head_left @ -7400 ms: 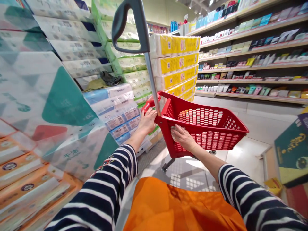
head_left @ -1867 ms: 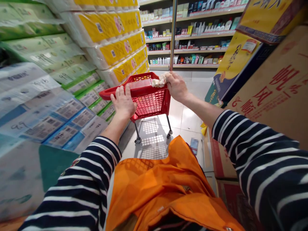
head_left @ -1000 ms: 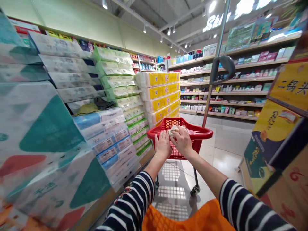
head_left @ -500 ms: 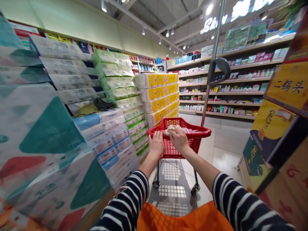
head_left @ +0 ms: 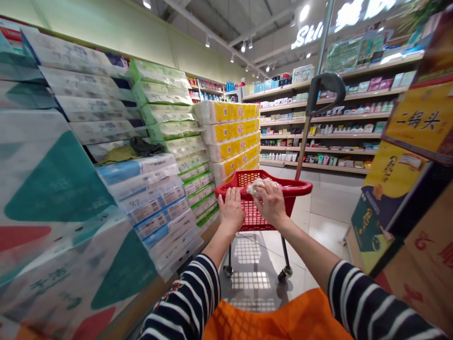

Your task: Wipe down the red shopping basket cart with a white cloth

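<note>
A crumpled pale cloth lies on the red handle of a shopping cart, bunched beneath the curled fingers of the right hand, whose grip is closed over it. Just beside it, the left hand rests on the same handle, its grip relaxed and fingers nearly straight. Stacked paper packs line the left of the aisle, facing printed boxes on the right.

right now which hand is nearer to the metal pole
Right. The right hand holds a pale cloth at the red cart handle, left of the metal pole; the left hand is farther left along the same handle.
</note>
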A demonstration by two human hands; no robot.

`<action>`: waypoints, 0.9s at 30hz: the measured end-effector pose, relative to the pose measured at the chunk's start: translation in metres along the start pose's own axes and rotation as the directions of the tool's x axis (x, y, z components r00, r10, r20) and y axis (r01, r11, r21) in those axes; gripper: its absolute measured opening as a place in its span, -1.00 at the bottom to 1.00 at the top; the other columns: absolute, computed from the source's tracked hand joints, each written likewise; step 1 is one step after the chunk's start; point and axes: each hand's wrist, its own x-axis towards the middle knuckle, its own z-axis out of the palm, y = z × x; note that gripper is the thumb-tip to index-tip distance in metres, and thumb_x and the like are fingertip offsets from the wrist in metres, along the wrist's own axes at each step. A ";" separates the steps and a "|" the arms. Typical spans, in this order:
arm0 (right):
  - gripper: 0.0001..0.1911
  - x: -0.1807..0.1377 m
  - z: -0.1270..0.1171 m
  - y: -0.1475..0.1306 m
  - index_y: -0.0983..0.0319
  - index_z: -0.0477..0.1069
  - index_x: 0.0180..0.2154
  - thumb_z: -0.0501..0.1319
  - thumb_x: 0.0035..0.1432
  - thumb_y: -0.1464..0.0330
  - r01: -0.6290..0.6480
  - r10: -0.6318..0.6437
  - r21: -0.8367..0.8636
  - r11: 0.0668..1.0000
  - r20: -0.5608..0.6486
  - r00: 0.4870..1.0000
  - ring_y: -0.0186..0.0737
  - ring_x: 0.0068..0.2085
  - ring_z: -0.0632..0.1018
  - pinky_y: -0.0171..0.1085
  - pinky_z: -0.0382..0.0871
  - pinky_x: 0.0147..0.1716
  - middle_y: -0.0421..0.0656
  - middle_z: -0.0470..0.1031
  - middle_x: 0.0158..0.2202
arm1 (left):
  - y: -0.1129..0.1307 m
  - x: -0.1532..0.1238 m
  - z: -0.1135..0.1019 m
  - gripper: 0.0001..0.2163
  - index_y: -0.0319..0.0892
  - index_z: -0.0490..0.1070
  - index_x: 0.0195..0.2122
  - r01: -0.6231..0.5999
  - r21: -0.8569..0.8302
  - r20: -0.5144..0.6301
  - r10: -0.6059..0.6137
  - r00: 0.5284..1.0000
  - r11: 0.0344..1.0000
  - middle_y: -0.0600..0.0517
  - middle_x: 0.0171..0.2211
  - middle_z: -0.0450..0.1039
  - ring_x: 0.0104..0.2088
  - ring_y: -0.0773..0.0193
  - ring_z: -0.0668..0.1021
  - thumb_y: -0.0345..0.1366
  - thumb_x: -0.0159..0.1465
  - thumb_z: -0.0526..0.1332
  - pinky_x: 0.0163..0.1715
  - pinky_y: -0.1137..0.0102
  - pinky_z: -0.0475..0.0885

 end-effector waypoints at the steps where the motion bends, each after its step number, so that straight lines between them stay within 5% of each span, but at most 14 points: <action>1: -0.67 0.005 0.003 -0.011 0.19 0.41 -0.03 0.13 0.17 0.27 0.000 0.000 0.003 1.000 0.017 1.000 0.08 0.06 0.33 0.09 0.14 0.06 0.01 0.39 0.04 | 0.001 -0.001 0.000 -0.40 -0.24 0.03 0.27 -0.002 0.001 -0.007 0.002 1.000 1.000 -0.10 0.30 0.03 0.30 0.13 0.07 -0.36 0.16 0.03 0.24 -0.02 -0.04; 4: -0.64 0.017 0.011 -0.034 0.14 0.37 0.03 0.12 0.20 0.25 -0.060 0.060 0.015 0.998 0.030 0.998 0.05 -0.03 0.37 0.06 0.17 -0.01 -0.02 0.48 -0.11 | 0.001 -0.003 -0.001 -0.45 -0.22 0.06 0.26 -0.024 0.017 -0.022 0.025 0.999 1.000 -0.09 0.29 0.05 0.29 0.14 0.08 -0.38 0.20 -0.03 0.24 -0.03 -0.06; 7: -0.75 0.019 0.013 -0.029 0.15 0.45 -0.10 0.12 0.20 0.30 -0.027 0.026 0.003 1.000 0.038 0.999 0.00 -0.07 0.39 -0.04 0.23 -0.06 -0.01 0.49 -0.14 | -0.003 -0.004 -0.004 -0.45 -0.22 0.07 0.25 -0.037 0.018 -0.020 0.038 0.999 0.999 -0.09 0.28 0.08 0.28 0.15 0.12 -0.40 0.19 -0.02 0.24 -0.05 -0.09; 11: -0.76 0.002 -0.001 0.022 0.19 0.47 -0.13 0.10 0.20 0.35 0.030 -0.030 -0.019 0.999 0.009 1.000 -0.01 -0.01 0.40 -0.06 0.25 -0.02 0.00 0.42 0.02 | -0.007 -0.004 -0.010 -0.44 -0.19 0.08 0.25 -0.057 0.005 0.013 0.057 0.998 0.998 -0.09 0.27 0.10 0.27 0.14 0.13 -0.39 0.18 0.00 0.24 -0.08 -0.13; 16: -0.70 -0.017 -0.018 0.078 0.21 0.45 -0.07 0.05 0.23 0.33 -0.114 0.113 -0.021 0.993 -0.050 0.992 0.00 -0.07 0.46 -0.02 0.33 -0.07 0.02 0.44 -0.02 | -0.007 -0.004 -0.010 -0.42 -0.17 0.09 0.24 -0.066 -0.024 0.010 0.066 0.998 0.998 -0.08 0.27 0.10 0.28 0.13 0.11 -0.38 0.14 0.05 0.24 -0.07 -0.12; 24: -0.71 0.002 0.001 -0.012 0.18 0.45 -0.07 0.13 0.17 0.43 0.066 -0.067 0.033 0.997 0.024 0.997 -0.01 0.03 0.41 -0.02 0.30 0.03 0.00 0.41 0.02 | -0.017 -0.011 -0.013 -0.41 -0.24 0.10 0.23 -0.054 -0.039 -0.004 0.054 0.999 0.998 -0.14 0.27 0.10 0.27 0.12 0.14 -0.38 0.13 0.08 0.22 0.01 0.05; 27: -0.70 -0.004 -0.004 -0.012 0.18 0.44 -0.06 0.11 0.17 0.44 0.109 -0.110 0.039 0.993 0.014 0.994 -0.03 0.03 0.41 0.00 0.30 0.03 0.01 0.39 0.05 | -0.027 -0.017 -0.017 -0.42 -0.22 0.10 0.23 -0.076 -0.043 -0.001 0.076 0.997 0.996 -0.14 0.26 0.12 0.27 0.11 0.15 -0.38 0.14 0.08 0.22 0.00 0.06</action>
